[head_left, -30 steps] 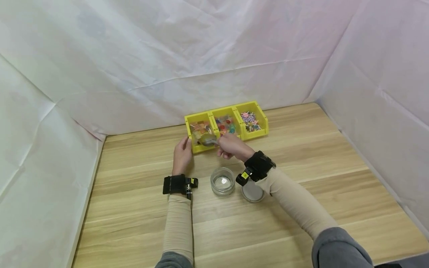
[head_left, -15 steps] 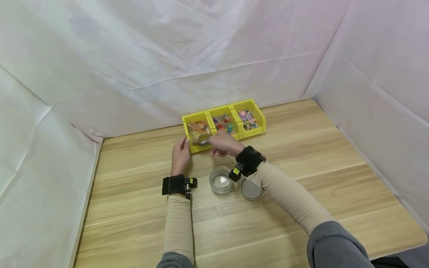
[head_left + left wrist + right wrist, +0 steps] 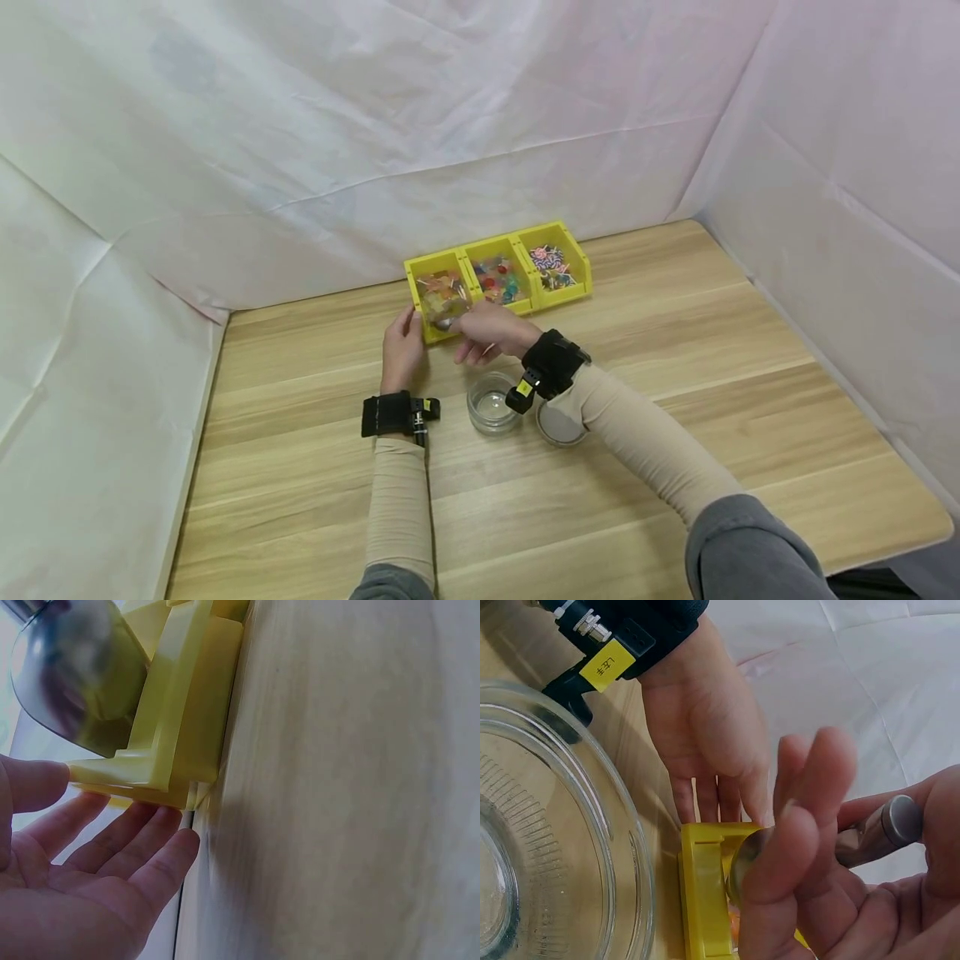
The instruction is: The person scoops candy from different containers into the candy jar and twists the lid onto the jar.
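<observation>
My left hand touches the left end of a yellow three-compartment bin. Its fairly straight fingers lie against the outer wall, with the thumb at the rim. My right hand grips a metal spoon by its handle. The spoon's bowl is down in the left compartment, among small orange and yellowish pieces; the right fingers partly hide it in the right wrist view. A glass jar without its lid stands on the table in front of the bin, below the right hand.
A round grey-topped lid lies right of the jar, partly under the right forearm. Colourful small pieces fill the middle compartment, and striped swirl pieces the right one. White cloth hangs behind and beside the wooden table.
The right hand has moved left and slightly down, and the spoon's bowl has gone lower into the left compartment. The left hand stays at the bin's end. The head view has shifted slightly.
</observation>
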Tool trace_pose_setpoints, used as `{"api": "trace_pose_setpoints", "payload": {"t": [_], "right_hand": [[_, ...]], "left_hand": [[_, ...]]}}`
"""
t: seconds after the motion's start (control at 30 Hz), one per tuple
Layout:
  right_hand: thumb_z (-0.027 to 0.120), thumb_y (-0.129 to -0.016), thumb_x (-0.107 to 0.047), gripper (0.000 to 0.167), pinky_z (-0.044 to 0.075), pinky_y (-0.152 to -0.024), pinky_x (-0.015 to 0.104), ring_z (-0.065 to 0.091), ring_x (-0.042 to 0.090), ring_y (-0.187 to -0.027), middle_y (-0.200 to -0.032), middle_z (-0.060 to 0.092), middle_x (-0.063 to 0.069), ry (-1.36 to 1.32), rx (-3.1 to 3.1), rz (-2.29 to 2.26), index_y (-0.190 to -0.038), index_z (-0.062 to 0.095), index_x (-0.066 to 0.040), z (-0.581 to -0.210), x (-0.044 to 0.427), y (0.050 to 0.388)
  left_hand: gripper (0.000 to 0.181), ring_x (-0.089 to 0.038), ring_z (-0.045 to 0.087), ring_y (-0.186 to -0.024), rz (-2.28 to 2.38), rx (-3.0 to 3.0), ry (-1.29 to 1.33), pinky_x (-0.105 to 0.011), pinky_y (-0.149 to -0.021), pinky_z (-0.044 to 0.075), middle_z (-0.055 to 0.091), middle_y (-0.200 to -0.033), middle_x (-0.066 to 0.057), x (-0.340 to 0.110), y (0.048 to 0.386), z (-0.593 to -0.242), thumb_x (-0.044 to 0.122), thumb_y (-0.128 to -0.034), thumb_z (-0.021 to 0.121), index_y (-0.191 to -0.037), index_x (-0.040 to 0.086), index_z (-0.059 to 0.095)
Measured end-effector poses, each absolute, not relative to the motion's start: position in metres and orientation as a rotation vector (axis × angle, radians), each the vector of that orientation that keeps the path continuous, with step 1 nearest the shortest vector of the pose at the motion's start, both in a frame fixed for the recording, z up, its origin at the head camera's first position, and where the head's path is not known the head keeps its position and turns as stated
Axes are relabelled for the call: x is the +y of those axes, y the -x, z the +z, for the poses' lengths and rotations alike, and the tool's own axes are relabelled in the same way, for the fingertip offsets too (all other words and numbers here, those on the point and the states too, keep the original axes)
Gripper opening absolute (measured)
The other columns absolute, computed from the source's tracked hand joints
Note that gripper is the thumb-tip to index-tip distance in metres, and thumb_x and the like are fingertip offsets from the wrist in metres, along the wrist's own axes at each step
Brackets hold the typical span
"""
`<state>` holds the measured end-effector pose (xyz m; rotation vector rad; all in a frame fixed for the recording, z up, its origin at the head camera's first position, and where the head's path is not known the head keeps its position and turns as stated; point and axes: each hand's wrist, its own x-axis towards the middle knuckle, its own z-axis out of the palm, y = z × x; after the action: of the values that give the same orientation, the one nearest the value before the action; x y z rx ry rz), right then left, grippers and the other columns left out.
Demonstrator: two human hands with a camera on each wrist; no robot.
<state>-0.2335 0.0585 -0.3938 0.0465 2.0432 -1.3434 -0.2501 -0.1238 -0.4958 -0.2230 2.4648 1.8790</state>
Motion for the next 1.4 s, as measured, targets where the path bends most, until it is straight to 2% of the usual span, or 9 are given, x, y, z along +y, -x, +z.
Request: {"api": "trace_pose_setpoints", "payload": {"t": [0.3, 0.4, 0.53, 0.57, 0.63, 0.73, 0.8, 1.07, 1.4], "right_hand": [[0.049, -0.101, -0.025, 0.032, 0.060, -0.081, 0.052, 0.063, 0.018, -0.048, -0.067, 0.069, 0.012, -0.013, 2.076, -1.317, -0.106, 0.063, 0.003, -0.387, 0.059, 0.228], [0.048, -0.100, -0.023, 0.029, 0.061, -0.074, 0.048, 0.060, 0.016, -0.045, -0.063, 0.067, 0.010, -0.004, 2.104, -1.314, -0.106, 0.062, 0.001, -0.387, 0.058, 0.228], [0.046, -0.100, -0.019, 0.032, 0.062, -0.063, 0.040, 0.056, 0.013, -0.041, -0.056, 0.062, 0.005, 0.025, 2.108, -1.288, -0.102, 0.065, 0.006, -0.390, 0.057, 0.229], [0.046, -0.100, -0.018, 0.033, 0.062, -0.062, 0.039, 0.055, 0.012, -0.040, -0.055, 0.060, 0.004, 0.037, 2.108, -1.280, -0.103, 0.065, 0.008, -0.390, 0.057, 0.230], [0.046, -0.100, -0.017, 0.036, 0.062, -0.064, 0.041, 0.054, 0.012, -0.039, -0.052, 0.058, 0.003, 0.050, 2.104, -1.270, -0.119, 0.062, 0.008, -0.389, 0.057, 0.231], [0.045, -0.101, -0.016, 0.042, 0.062, -0.066, 0.043, 0.051, 0.011, -0.038, -0.051, 0.054, 0.002, 0.044, 2.108, -1.259, -0.137, 0.052, 0.002, -0.382, 0.060, 0.235], [0.044, -0.101, -0.016, 0.048, 0.062, -0.068, 0.044, 0.048, 0.012, -0.037, -0.051, 0.052, 0.002, 0.038, 2.089, -1.254, -0.148, 0.042, -0.006, -0.376, 0.061, 0.238], [0.046, -0.102, -0.016, 0.047, 0.061, -0.077, 0.049, 0.051, 0.012, -0.038, -0.056, 0.057, 0.006, 0.018, 2.014, -1.238, -0.147, 0.041, 0.000, -0.372, 0.057, 0.246], [0.044, -0.101, -0.016, 0.043, 0.061, -0.077, 0.049, 0.050, 0.011, -0.038, -0.056, 0.057, 0.005, -0.024, 2.038, -1.272, -0.135, 0.048, 0.010, -0.388, 0.051, 0.249]], "left_hand": [[0.044, -0.024, 0.038, -0.143, 1.877, 2.462, 0.230, -0.043, -0.119, 0.031, 0.046, -0.152, -0.004, -0.124, 0.250, -0.495, 0.035, -0.1066, 0.042, -0.149, 0.022, 0.046], [0.044, -0.024, 0.039, -0.142, 1.879, 2.467, 0.231, -0.043, -0.119, 0.031, 0.047, -0.152, -0.005, -0.123, 0.250, -0.496, 0.034, -0.1066, 0.042, -0.148, 0.021, 0.047], [0.043, -0.023, 0.040, -0.142, 1.882, 2.462, 0.237, -0.041, -0.118, 0.033, 0.048, -0.151, -0.004, -0.123, 0.249, -0.497, 0.033, -0.1066, 0.043, -0.147, 0.021, 0.048], [0.043, -0.023, 0.040, -0.141, 1.882, 2.461, 0.237, -0.041, -0.118, 0.033, 0.048, -0.151, -0.004, -0.122, 0.248, -0.497, 0.033, -0.1066, 0.043, -0.147, 0.021, 0.049], [0.042, -0.023, 0.041, -0.141, 1.881, 2.460, 0.237, -0.041, -0.118, 0.033, 0.049, -0.150, -0.004, -0.122, 0.247, -0.497, 0.033, -0.1065, 0.043, -0.147, 0.021, 0.049], [0.043, -0.023, 0.041, -0.141, 1.879, 2.457, 0.239, -0.041, -0.118, 0.033, 0.049, -0.150, -0.004, -0.121, 0.246, -0.495, 0.034, -0.1065, 0.043, -0.147, 0.021, 0.049], [0.043, -0.022, 0.041, -0.141, 1.882, 2.455, 0.246, -0.041, -0.118, 0.033, 0.049, -0.150, -0.004, -0.122, 0.245, -0.494, 0.034, -0.1065, 0.043, -0.147, 0.021, 0.049], [0.043, -0.022, 0.040, -0.141, 1.879, 2.459, 0.245, -0.040, -0.118, 0.032, 0.047, -0.151, -0.004, -0.124, 0.246, -0.494, 0.034, -0.1062, 0.043, -0.147, 0.021, 0.049], [0.044, -0.023, 0.040, -0.142, 1.858, 2.467, 0.264, -0.041, -0.119, 0.031, 0.047, -0.151, -0.006, -0.123, 0.244, -0.490, 0.033, -0.1064, 0.043, -0.148, 0.020, 0.048]]}}
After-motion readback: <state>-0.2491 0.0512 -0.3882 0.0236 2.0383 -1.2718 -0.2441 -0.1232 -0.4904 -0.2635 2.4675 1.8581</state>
